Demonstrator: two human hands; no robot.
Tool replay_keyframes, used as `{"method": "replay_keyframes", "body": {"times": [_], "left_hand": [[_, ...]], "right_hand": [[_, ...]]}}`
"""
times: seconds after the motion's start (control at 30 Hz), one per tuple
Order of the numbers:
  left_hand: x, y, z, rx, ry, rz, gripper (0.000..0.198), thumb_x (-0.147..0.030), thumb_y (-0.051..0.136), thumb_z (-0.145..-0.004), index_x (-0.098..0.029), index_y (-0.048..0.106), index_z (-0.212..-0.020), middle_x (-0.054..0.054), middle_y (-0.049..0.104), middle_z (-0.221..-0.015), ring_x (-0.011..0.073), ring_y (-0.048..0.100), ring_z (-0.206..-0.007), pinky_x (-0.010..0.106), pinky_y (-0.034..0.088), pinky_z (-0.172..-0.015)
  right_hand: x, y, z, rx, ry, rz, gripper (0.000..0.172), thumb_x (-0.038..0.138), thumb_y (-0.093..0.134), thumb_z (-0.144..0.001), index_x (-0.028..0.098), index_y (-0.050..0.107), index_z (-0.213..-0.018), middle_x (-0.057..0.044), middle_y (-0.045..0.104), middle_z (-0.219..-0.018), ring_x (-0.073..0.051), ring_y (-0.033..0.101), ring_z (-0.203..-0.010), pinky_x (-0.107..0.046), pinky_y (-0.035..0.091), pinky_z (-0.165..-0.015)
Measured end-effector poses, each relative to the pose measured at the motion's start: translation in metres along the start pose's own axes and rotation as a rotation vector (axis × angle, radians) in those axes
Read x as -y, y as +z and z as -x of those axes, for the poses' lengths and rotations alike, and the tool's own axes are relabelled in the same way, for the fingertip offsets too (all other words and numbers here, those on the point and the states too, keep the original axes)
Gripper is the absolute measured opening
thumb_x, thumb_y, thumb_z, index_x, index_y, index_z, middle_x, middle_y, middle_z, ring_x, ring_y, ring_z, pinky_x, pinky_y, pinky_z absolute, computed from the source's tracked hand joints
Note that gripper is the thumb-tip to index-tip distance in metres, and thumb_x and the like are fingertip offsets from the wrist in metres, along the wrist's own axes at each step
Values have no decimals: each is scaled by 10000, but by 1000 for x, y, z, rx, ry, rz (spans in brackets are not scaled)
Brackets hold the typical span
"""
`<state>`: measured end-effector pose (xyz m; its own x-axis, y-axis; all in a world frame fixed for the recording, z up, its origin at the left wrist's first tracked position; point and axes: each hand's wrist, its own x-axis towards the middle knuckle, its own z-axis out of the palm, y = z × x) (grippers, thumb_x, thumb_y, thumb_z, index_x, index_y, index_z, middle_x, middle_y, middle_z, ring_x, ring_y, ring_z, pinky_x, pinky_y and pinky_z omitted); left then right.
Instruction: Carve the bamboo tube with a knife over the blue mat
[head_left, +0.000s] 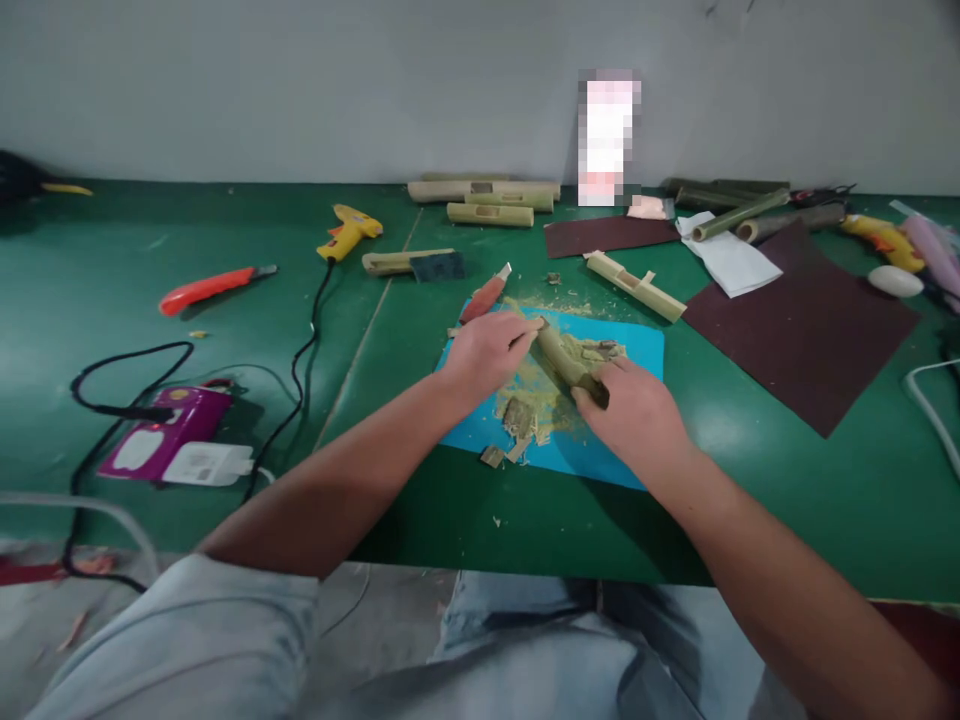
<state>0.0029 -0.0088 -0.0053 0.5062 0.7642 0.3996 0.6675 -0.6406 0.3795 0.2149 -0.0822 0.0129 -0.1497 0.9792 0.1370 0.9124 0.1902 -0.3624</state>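
The tube [559,352] is above the blue sheet [649,350], which lies near the middle of the desk's near edge. The tube slants, one end toward the desk's far edge and the other toward the right hand [637,405]. The right hand's grip is clamped on the tube's near end. The left hand [487,350] is at the tube's far end, its grip drawn together; whether it clamps the tube or something small cannot be told.

Shavings [519,415] and yellowish dust [536,380] cover much of the sheet's middle. A chip [492,457] lies at the sheet's near edge. A knife [487,295] lies at its far left corner, blade toward the desk's far edge. A notched tube [637,287] rests just beyond the sheet's far edge, toward the right.

On the desk's left part are a red cutter [210,290], a yellow glue gun [349,235] with a black cord [298,355], and, nearer the near edge, a purple power strip [169,425] bearing a white adapter [206,463]. Cut tubes [491,215] are grouped along the far edge, near its middle. A bright panel, blurred out, [607,140] leans on the wall [300,90] to their right.

Toward the desk's far right corner lie green tubes [739,215], a white paper [731,258] overlapping a brown sheet [806,330], and a white oval [895,281].
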Motion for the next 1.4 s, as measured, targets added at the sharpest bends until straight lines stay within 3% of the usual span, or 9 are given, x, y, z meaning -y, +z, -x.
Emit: {"method": "replay_keyframes", "body": {"times": [0.17, 0.3, 0.47, 0.63, 0.8, 1.0, 1.17, 1.3, 1.4], "left_hand": [[-3, 2, 3, 90, 117, 34, 310, -332, 489, -1051, -214, 765, -1129, 67, 778, -961, 193, 712, -889, 302, 557, -772], [-2, 5, 2, -66, -9, -5, 313, -316, 494, -1043, -185, 778, -1026, 79, 769, -909, 195, 705, -863, 317, 560, -777], [-7, 6, 1, 75, 105, 49, 286, -310, 493, -1046, -221, 759, -1107, 56, 776, -955, 185, 715, -892, 300, 556, -769], [-5, 2, 0, -29, 9, -54, 317, -309, 474, -1045, -186, 765, -1030, 70, 750, -874, 192, 697, -858, 310, 554, -777], [-20, 4, 11, 172, 173, -16, 368, -342, 398, -1073, -215, 740, -1122, 70, 748, -937, 207, 696, -880, 322, 551, -739], [-9, -2, 4, -9, 5, -42, 352, -349, 430, -1069, -203, 751, -1070, 63, 735, -868, 193, 679, -853, 308, 542, -764], [-17, 1, 5, 134, 181, 10, 350, -339, 423, -1072, -208, 735, -1166, 63, 747, -918, 200, 696, -857, 307, 543, -727], [9, 0, -2, -56, -39, -63, 303, -303, 487, -1033, -192, 768, -1061, 72, 754, -911, 206, 699, -880, 332, 563, -810], [29, -2, -8, -122, -105, -34, 278, -310, 525, -1007, -204, 782, -1021, 62, 770, -923, 202, 707, -887, 332, 577, -839]], "right_hand": [[0, 1, 1, 28, -21, -9, 174, 319, 585, -920, 207, 634, -796, -97, 679, -905, -232, 625, -845, -337, 435, -678], [-2, 2, 0, -4, -7, -25, 172, 323, 586, -912, 213, 640, -791, -95, 677, -903, -235, 626, -844, -347, 447, -693], [-2, 2, 0, 44, -3, -12, 171, 319, 591, -919, 200, 642, -807, -101, 678, -914, -236, 630, -843, -350, 443, -687], [-1, 2, 0, 12, 3, -19, 164, 325, 607, -913, 198, 637, -813, -104, 679, -932, -245, 634, -866, -349, 439, -697], [0, 3, 0, 21, -22, -23, 134, 282, 596, -902, 210, 615, -790, -99, 678, -904, -239, 622, -850, -346, 423, -688], [0, 3, 1, 21, -1, -33, 140, 314, 605, -906, 211, 621, -812, -92, 667, -917, -239, 619, -857, -346, 432, -695], [-2, 3, 2, 35, -1, -38, 137, 313, 622, -902, 214, 616, -807, -82, 664, -891, -231, 620, -844, -337, 429, -681], [-3, 2, 2, 5, -9, -18, 155, 338, 609, -909, 215, 639, -819, -90, 673, -904, -252, 622, -880, -362, 458, -730], [-4, 2, 2, -37, -55, 42, 176, 340, 582, -905, 208, 661, -820, -115, 671, -896, -288, 608, -918, -416, 477, -817]]}}
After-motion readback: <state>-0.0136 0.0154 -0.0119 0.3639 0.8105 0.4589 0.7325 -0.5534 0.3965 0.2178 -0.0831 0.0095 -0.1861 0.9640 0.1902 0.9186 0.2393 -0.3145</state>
